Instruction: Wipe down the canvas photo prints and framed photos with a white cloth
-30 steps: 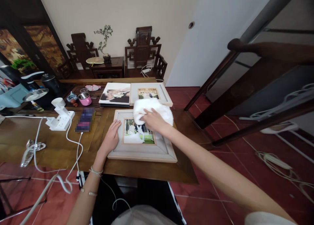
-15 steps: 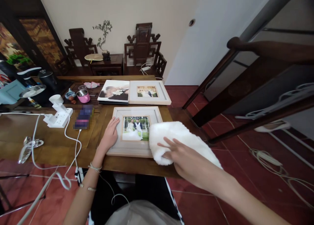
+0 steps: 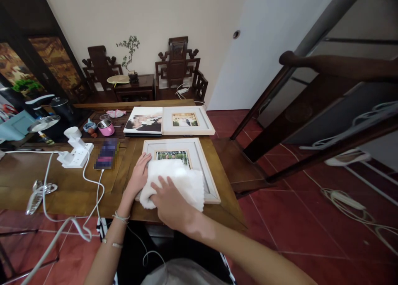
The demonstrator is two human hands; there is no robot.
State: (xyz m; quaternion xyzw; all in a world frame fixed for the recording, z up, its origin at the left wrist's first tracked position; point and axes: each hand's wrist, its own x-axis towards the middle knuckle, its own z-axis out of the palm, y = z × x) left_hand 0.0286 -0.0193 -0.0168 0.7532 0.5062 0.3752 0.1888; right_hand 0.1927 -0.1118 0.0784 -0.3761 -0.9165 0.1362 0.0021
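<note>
A light wooden picture frame [image 3: 210,181] with a pale mat lies flat near the table's front edge. My left hand [image 3: 139,175] holds the frame by its left side, fingers along the border. Spread over the lower part of the glass is a fluffy white cloth [image 3: 189,183]. My right hand [image 3: 172,204] presses down on this cloth, thumb tucked into its fold at the left. Only the top of the framed photo [image 3: 172,155] shows above the cloth; the rest is covered.
Behind lie a second frame [image 3: 203,121] and a photo album [image 3: 144,120]. Left on the wooden table [image 3: 121,198] are a power strip [image 3: 79,155], a charging phone [image 3: 106,153], a pink cup [image 3: 106,128] and a clear ornament [image 3: 39,194]. A dark chair [image 3: 248,167] stands at the right.
My right hand has swept the white cloth leftward across the frame, from its right side to the lower left and middle, covering most of the photo. My left hand stays on the frame's left side.
</note>
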